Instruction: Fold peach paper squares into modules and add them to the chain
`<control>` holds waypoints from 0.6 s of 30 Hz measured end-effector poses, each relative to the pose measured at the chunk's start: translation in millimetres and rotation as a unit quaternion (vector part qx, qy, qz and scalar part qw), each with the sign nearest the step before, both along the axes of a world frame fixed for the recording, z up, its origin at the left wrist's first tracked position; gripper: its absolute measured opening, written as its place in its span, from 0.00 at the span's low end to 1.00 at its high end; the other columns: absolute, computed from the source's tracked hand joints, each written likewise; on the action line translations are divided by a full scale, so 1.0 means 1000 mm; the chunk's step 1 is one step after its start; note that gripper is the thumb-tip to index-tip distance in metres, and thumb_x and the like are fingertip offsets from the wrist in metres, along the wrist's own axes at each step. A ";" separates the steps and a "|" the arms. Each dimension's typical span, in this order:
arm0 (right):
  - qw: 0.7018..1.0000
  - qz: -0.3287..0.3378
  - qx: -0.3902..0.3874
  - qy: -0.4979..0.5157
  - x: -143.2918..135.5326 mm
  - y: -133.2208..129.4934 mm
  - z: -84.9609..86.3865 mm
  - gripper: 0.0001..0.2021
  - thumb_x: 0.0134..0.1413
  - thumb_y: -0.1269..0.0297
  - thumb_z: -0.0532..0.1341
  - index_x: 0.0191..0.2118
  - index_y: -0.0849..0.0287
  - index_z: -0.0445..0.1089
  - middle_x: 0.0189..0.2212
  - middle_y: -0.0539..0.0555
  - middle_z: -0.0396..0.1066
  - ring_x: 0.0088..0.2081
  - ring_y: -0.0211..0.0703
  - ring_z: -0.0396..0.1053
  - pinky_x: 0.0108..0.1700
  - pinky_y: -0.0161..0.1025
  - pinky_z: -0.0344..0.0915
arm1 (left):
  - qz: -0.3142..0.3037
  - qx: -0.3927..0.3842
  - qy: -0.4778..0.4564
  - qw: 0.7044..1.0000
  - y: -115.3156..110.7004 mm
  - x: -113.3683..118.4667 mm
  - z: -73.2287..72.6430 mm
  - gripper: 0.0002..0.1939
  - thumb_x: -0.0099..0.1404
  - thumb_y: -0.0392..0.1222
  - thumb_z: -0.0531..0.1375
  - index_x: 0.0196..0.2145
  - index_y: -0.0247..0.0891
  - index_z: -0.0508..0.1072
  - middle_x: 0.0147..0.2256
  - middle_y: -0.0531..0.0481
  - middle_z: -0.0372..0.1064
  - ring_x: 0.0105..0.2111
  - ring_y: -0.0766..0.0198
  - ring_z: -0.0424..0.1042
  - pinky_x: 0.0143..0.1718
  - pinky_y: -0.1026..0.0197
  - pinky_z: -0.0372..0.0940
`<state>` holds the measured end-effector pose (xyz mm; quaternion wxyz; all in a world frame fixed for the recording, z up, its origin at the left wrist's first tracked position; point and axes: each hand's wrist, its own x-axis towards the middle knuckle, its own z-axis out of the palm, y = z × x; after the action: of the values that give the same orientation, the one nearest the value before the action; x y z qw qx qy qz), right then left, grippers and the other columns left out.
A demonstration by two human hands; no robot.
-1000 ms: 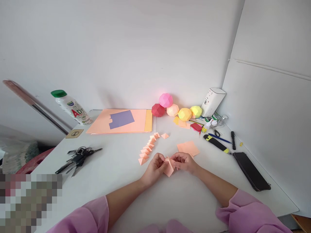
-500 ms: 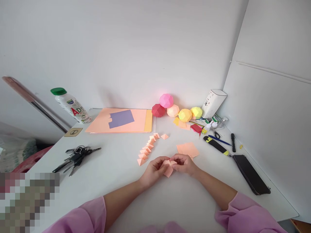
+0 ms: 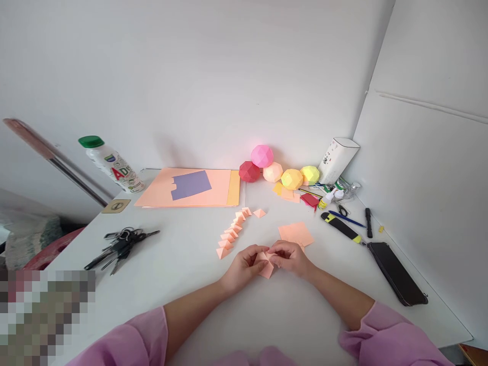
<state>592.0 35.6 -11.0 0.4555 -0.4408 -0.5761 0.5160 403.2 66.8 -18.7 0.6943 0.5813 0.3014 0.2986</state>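
Between my two hands is a small piece of peach paper (image 3: pixel 268 271), partly folded, with one corner pointing down toward me. My left hand (image 3: pixel 246 268) pinches its left side, while my right hand (image 3: pixel 290 257) grips the upper right part. The fingers hide much of the folds. Just beyond my right hand lie flat peach paper sheets (image 3: pixel 296 233). A slanting row of folded peach paper pieces (image 3: pixel 229 237) stands ahead of my left hand, and a single folded piece (image 3: pixel 260 213) sits apart at its far end.
Faceted paper balls (image 3: pixel 273 172) rest by the wall near a white box (image 3: pixel 338 160). Peach sheets with a purple piece (image 3: pixel 191 185) lie at the back left. Keys (image 3: pixel 124 246) and a bottle (image 3: pixel 110 165) are left. A cutter (image 3: pixel 341 227), pen and phone (image 3: pixel 396 273) lie right.
My right fingers have shifted slightly over the paper, covering more of its upper right flap. Both hands still hold it in nearly the same place. The view has moved a little.
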 end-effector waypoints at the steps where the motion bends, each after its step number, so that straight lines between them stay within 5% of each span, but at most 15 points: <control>1: 1.000 -0.001 0.005 -0.005 0.000 0.000 0.000 0.06 0.48 0.63 0.63 0.34 0.58 0.73 0.29 0.51 0.66 0.25 0.34 0.62 0.26 0.34 0.61 | 0.002 0.006 0.010 1.000 0.000 0.000 0.000 0.16 0.58 0.46 0.60 0.43 0.40 0.71 0.24 0.56 0.56 0.25 0.69 0.59 0.29 0.63 0.59; 18: 0.999 -0.011 0.035 -0.022 -0.002 -0.001 -0.001 0.06 0.50 0.62 0.63 0.33 0.58 0.73 0.28 0.51 0.67 0.24 0.33 0.64 0.23 0.33 0.61 | 0.034 -0.023 0.031 0.999 0.000 0.001 0.007 0.19 0.54 0.49 0.62 0.41 0.37 0.71 0.23 0.55 0.60 0.26 0.68 0.61 0.29 0.64 0.59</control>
<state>589.9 34.4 -11.9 0.4638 -0.4421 -0.5988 0.4804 404.1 67.1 -12.1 0.6871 0.5640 0.3492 0.2965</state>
